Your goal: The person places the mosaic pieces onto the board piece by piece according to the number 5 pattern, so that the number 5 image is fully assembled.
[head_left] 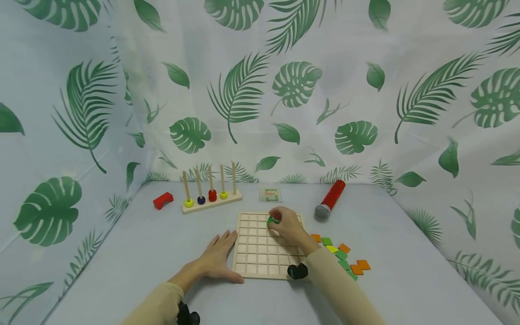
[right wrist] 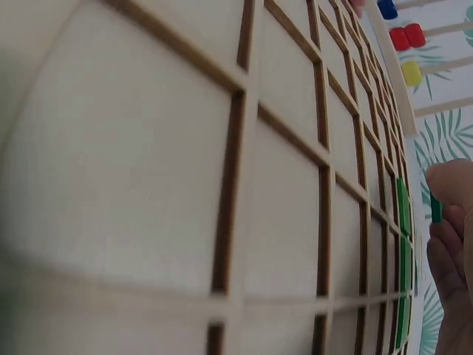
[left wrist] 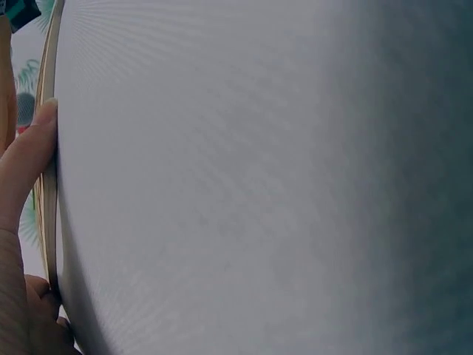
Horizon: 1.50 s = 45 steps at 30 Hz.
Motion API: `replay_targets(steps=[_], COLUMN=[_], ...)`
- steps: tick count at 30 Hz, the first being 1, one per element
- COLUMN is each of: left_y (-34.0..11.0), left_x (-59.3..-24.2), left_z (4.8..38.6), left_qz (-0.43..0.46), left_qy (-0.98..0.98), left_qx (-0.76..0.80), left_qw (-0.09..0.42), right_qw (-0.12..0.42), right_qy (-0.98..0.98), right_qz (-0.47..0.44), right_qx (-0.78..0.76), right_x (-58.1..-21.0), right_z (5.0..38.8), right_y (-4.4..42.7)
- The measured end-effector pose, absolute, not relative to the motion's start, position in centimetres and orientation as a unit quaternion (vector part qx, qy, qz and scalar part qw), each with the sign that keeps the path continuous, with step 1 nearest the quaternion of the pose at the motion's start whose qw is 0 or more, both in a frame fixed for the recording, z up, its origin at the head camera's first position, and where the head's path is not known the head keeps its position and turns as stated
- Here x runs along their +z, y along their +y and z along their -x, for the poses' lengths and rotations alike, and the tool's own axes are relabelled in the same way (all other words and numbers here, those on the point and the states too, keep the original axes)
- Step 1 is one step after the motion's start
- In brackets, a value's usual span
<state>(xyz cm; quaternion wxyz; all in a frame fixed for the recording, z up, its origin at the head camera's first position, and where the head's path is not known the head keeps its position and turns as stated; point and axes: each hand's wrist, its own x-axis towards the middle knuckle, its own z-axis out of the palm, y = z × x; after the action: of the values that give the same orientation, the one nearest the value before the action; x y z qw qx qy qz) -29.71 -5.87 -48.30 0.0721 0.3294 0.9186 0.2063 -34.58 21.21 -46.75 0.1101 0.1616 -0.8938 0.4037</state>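
Observation:
A square wooden grid board (head_left: 260,257) lies flat on the table. My right hand (head_left: 289,224) is over its far part, pinching a green tile (right wrist: 435,208) between thumb and fingers. In the right wrist view, green tiles (right wrist: 404,255) sit in cells along the board's far edge; the hand hides that part from the head camera. My left hand (head_left: 217,257) rests at the board's left side with fingers extended. Its thumb (left wrist: 46,115) touches the near edge in the left wrist view.
Loose orange, green and yellow tiles (head_left: 341,255) lie right of the board, partly behind the right sleeve. Beyond it are a pattern card (head_left: 270,194), a peg stand (head_left: 212,203) with coloured beads, a red block (head_left: 163,200) and a red toy microphone (head_left: 331,200).

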Motion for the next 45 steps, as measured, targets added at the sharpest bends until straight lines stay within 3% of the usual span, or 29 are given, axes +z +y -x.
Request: replay_targets(steps=[11,31,45], left_y=[-5.4,-5.7,-6.0], left_x=[-48.2,-47.9,-47.9], left_z=[29.6,29.6,29.6], left_qz=[-0.339,-0.333,-0.332], left_qy=[0.914,0.917,0.918], left_qx=[0.213,0.205,0.204], left_qw=[0.069,0.076,0.074], right_qw=[0.076,0.109,0.095], right_qy=[-0.903,-0.934,-0.938], right_qz=[-0.156,-0.139,-0.156], right_qx=[0.393,0.311,0.294], right_x=[-46.9,-47.2,-47.2], right_z=[35.0,35.3,35.5], right_y=[19.7,18.8,18.3])
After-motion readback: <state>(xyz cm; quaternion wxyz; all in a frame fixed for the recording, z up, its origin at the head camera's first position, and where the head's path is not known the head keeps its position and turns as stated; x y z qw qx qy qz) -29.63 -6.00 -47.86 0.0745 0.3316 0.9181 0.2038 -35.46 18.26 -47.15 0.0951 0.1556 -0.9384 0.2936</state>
